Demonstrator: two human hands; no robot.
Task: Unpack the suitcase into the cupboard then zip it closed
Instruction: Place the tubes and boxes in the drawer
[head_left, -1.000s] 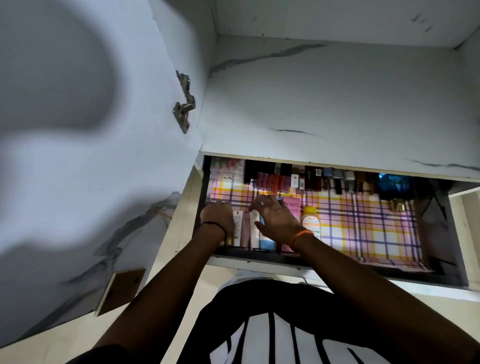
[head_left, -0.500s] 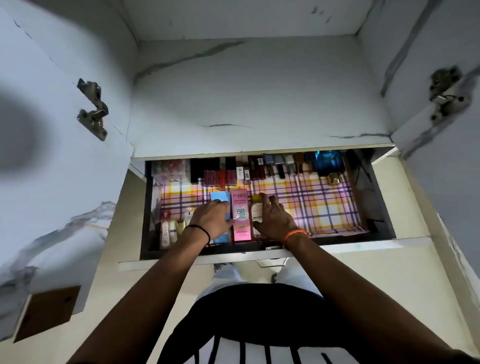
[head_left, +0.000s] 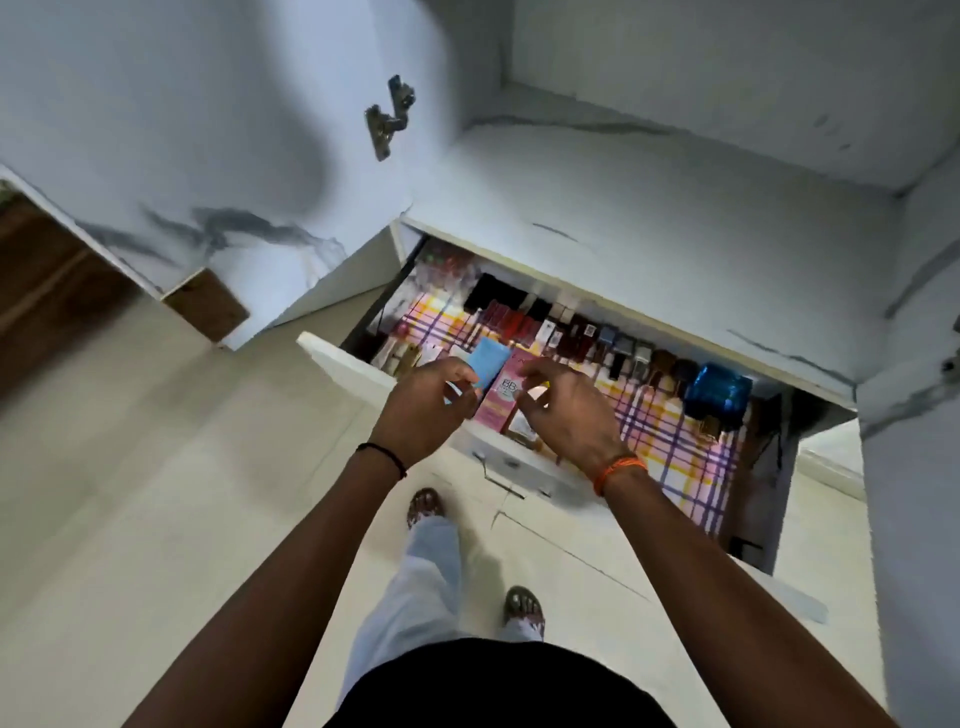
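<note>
Mid-frame, left hand pinches a flat blue packet, partly hiding it; right hand hovers loosely curled over blurred pink box.

The cupboard, white with grey marbling, fills the upper frame. Its drawer stands open at centre, lined in plaid and stocked with cosmetics
</note>
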